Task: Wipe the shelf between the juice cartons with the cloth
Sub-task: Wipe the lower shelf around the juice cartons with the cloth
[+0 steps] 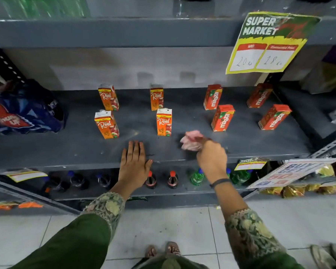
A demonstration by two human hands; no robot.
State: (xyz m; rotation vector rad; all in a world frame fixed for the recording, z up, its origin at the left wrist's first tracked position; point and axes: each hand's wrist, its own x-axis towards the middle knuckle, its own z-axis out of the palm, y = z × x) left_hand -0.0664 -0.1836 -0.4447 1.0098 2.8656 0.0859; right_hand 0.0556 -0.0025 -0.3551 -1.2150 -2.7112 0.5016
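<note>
**Cloth at the shelf's front edge, between the two carton groups**

My right hand is closed around a crumpled pink-and-white cloth, fingers curled tight so that the bunched fabric sticks out past my knuckles. The cloth sits on or just over the dark grey metal shelf near its front edge; motion blur keeps me from telling whether it is actually touching. My left hand lies flat, palm down, fingers straight and close together, thumb out to the side, pressed on the front edge of the same shelf and holding nothing.

The shelf surface is matt and looks dusty, with pale scuffs near the middle. Four upright orange cardboard juice cartons marked Real stand in two rows left of centre; four red-orange cardboard cartons marked Maaza stand in two rows towards the right end, tilted by the wide lens. The cloth is in the gap between the front Real carton and the front Maaza carton, nearer the front edge than either.

At the left end lies a shiny blue plastic-wrapped pack, cut off by the frame. A crinkled yellow-and-green paper price sign hangs from the shelf above. Below, round plastic bottles are partly hidden by my wrists and by the shelf lip. My green sleeves end in lace cuffs.
</note>
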